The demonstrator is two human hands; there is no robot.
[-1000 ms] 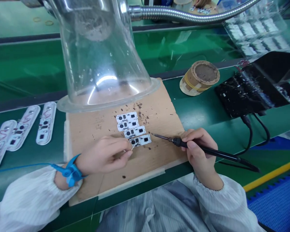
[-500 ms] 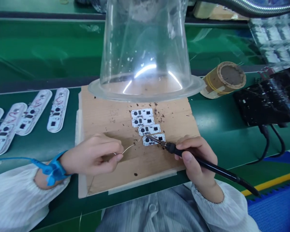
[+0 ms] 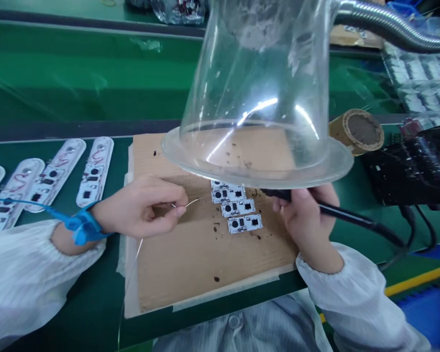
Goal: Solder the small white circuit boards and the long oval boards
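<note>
My left hand (image 3: pixel 146 211) pinches a thin solder wire (image 3: pixel 192 202) whose free end points right toward a row of small white circuit boards (image 3: pixel 238 211) lying on a brown cardboard mat (image 3: pixel 201 254). My right hand (image 3: pixel 308 220) grips a black soldering iron (image 3: pixel 348 215); its tip is hidden behind the rim of a clear fume hood (image 3: pixel 258 98) hanging just above the boards. A blue wrist strap (image 3: pixel 82 226) circles my left wrist.
Long white oval circuit boards (image 3: pixel 55 176) lie in a row at the left on the green bench. A brown tape roll (image 3: pixel 357 131) and a black tray of parts (image 3: pixel 410 171) sit at the right. A metal hose (image 3: pixel 388 29) feeds the hood.
The view has shifted so the hood now covers the upper boards. The iron has lifted off the nearest board and moved up under the hood's rim. My left hand keeps the wire.
</note>
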